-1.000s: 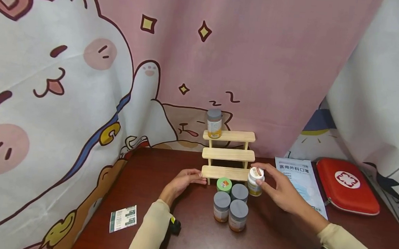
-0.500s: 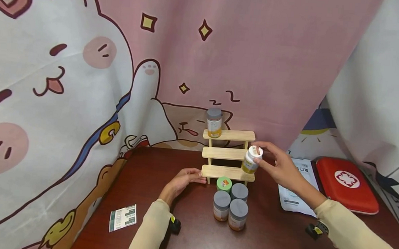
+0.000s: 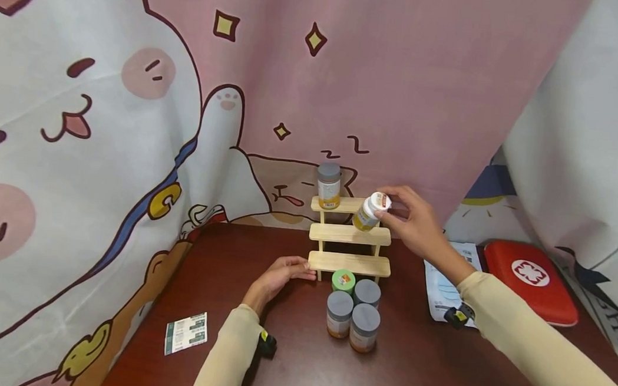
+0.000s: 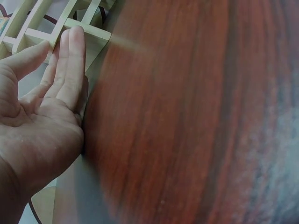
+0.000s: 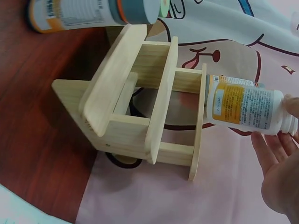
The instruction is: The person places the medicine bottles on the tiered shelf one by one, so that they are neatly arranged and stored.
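My right hand (image 3: 413, 220) grips a white pill bottle (image 3: 366, 216) with a yellow label by its capped end. The bottle is tilted in the head view. In the right wrist view the bottle's base (image 5: 217, 103) is close to the rack's top shelf; contact cannot be told. At the left end of the lowest shelf, my left hand (image 3: 281, 277) pinches the three-step wooden rack (image 3: 350, 234); its fingers (image 4: 72, 70) look fairly straight. A grey-lidded jar (image 3: 329, 185) stands on the top shelf's left end.
Several grey-lidded jars (image 3: 364, 326) and a green-lidded one (image 3: 343, 281) stand in front of the rack. A mask packet (image 3: 443, 290) and a red first-aid case (image 3: 527, 280) lie at right. A small printed packet (image 3: 186, 333) lies at left.
My right hand has lifted the pill bottle from beside the lowest shelf, up and leftward to the top shelf's height. My left hand stays at the rack; the head view has shifted slightly.
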Motion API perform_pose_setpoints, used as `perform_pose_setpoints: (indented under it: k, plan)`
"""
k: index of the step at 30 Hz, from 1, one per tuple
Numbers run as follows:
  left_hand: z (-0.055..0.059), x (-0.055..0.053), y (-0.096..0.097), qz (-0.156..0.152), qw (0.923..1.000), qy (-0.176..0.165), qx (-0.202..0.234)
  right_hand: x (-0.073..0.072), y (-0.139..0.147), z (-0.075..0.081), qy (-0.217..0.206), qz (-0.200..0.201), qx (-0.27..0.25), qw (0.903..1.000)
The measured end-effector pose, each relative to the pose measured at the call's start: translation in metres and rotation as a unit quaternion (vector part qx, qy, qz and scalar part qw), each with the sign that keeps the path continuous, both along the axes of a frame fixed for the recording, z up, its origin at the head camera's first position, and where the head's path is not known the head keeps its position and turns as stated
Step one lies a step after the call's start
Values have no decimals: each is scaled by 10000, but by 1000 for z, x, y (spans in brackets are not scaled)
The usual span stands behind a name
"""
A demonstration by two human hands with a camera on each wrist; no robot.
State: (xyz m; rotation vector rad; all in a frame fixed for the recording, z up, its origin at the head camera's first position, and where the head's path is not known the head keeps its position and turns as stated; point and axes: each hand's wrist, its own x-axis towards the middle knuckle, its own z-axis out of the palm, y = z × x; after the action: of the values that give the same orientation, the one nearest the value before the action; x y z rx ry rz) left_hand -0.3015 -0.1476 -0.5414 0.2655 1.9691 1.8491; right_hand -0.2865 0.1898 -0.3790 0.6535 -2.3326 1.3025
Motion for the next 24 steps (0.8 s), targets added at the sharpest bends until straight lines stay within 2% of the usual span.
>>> perform_pose_setpoints:
  k: [10,14,24]
  plan:
    - [0,-1,0,16,10000,-14,-12,-36,-23,0,192,-210,-694,9972]
    - [0,-1,0,15,10000,-47,-37,-45,-29,-2,223,-247,-943,9950]
    - [-1,-1,0,-18,10000,-95,-15,-54,-38,-3,302,-476,-677,9961]
